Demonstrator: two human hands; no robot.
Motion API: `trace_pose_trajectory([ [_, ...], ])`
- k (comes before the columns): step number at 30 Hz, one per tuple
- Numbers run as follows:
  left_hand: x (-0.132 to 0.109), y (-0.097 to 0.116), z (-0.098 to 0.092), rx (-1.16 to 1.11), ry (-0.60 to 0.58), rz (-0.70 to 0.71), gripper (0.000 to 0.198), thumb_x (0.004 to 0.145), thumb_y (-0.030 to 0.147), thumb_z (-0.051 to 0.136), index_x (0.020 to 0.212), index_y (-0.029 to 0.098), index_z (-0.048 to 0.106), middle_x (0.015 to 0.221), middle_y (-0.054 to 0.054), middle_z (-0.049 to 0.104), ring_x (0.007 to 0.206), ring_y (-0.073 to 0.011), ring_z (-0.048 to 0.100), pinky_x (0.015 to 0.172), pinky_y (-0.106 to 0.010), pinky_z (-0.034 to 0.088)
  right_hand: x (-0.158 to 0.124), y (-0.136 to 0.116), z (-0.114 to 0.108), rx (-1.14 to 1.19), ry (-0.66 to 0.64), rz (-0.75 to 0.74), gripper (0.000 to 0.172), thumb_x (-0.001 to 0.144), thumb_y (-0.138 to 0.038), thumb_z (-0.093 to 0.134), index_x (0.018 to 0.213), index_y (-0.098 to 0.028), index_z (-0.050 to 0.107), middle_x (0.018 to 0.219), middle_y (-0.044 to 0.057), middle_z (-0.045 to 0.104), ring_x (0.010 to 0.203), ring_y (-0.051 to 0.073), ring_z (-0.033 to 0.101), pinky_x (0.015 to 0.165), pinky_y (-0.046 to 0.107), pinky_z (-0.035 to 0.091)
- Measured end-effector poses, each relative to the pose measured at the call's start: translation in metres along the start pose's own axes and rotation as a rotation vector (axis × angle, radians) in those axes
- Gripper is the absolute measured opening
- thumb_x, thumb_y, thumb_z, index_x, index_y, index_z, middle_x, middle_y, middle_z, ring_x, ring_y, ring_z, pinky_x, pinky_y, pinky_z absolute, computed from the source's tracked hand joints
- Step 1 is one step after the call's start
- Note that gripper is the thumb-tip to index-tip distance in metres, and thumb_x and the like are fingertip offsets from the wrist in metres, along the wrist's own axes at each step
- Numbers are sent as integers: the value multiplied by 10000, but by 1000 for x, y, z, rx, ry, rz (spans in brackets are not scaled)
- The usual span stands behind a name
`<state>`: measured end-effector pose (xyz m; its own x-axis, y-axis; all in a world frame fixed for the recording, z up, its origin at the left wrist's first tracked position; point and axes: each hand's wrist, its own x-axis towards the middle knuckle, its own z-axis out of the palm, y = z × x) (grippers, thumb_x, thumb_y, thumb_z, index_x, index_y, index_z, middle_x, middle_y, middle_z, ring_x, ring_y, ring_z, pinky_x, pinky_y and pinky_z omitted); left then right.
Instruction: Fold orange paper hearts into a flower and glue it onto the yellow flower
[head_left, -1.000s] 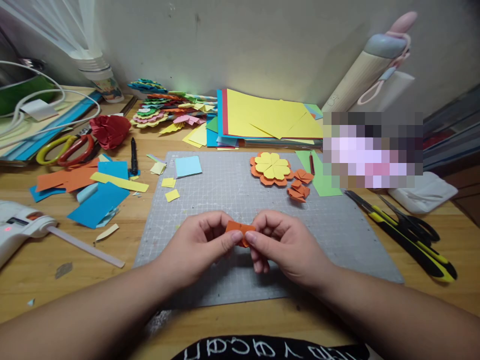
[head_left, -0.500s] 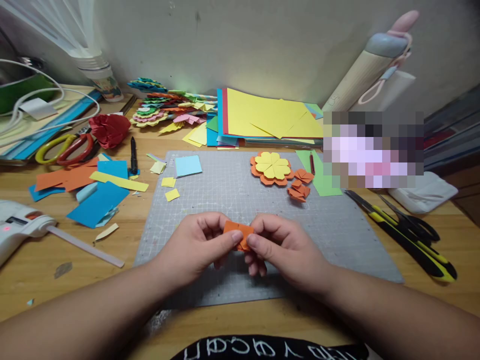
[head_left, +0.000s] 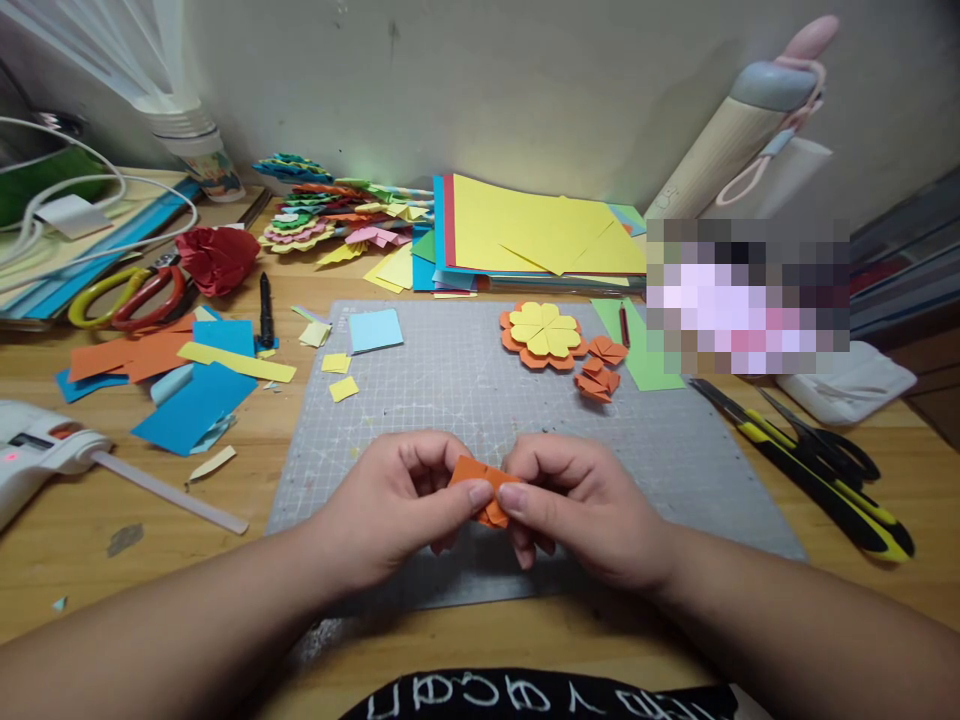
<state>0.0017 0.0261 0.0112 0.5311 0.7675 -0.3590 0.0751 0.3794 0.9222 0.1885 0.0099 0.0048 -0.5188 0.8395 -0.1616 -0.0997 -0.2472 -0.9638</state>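
Between both hands, above the grey cutting mat (head_left: 420, 400), is a small folded piece of orange paper (head_left: 480, 473). My left hand (head_left: 409, 500) pinches its left part, thumb on top and fingers curled behind. My right hand (head_left: 577, 510) is closed on the right part, its thumb tip beside the left one. The underside of the paper and most fingertips are hidden. Beyond the hands, a yellow paper flower (head_left: 544, 328) lies on an orange one, with two small folded orange pieces (head_left: 598, 380) next to it.
A utility knife (head_left: 817, 480) and black scissors (head_left: 832, 445) lie at the right. Paper scraps (head_left: 199, 400) and a white glue gun (head_left: 45, 450) are on the left. Coloured sheets (head_left: 540, 225) are stacked at the back, beside several finished paper flowers (head_left: 322, 210).
Both hands have come slightly nearer to me with the orange paper. The paper is tilted more, its right side lower, and the thumbs sit closer together.
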Motion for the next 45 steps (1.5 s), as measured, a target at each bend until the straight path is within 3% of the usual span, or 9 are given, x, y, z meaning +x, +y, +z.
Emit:
trace_pose_trajectory([
  [7,-3,1,6,68,-154,4,197,736,301,651,652,164,537,590,37,503,529,-82,402,490,-201,332,-1,0,1,-32,-57,51,245,792,-254,603,583,-174,506,490,-47,490,415,57,412,396,178,310],
  [12,0,0,3,78,-25,58,222,755,314,632,631,164,524,594,42,484,560,-92,416,530,-215,340,3,3,-2,-27,-38,11,205,857,-320,563,722,-172,519,584,-41,522,481,74,500,470,201,407],
  [16,3,-1,-1,20,44,83,215,790,322,620,672,163,537,599,47,515,539,-82,420,526,-211,330,5,4,-4,-53,-22,14,229,874,-361,563,754,-169,522,621,-29,545,502,78,522,475,204,411],
  [28,5,-6,-6,-32,-11,66,277,795,398,651,708,149,565,621,17,576,523,-83,446,514,-212,353,6,2,-3,-93,-39,80,334,890,-463,530,738,-167,523,649,-6,574,504,71,533,455,189,386],
  [34,5,-3,-3,-14,-6,62,272,769,395,674,697,145,595,626,17,580,523,-83,455,515,-213,374,1,0,0,-207,40,43,315,897,-376,501,657,-172,506,578,-12,552,453,75,506,448,205,411],
  [41,2,-3,2,78,0,77,209,759,315,660,649,155,584,579,32,545,538,-92,449,529,-217,358,-1,2,4,-458,165,-129,316,837,-237,493,528,-188,445,483,-47,410,445,73,367,434,216,307],
  [45,0,-2,4,143,-36,118,194,792,291,616,655,160,576,645,11,566,611,-112,474,578,-231,378,1,3,3,-483,132,-132,286,782,-209,519,516,-190,417,506,-50,358,479,78,318,437,214,268],
])
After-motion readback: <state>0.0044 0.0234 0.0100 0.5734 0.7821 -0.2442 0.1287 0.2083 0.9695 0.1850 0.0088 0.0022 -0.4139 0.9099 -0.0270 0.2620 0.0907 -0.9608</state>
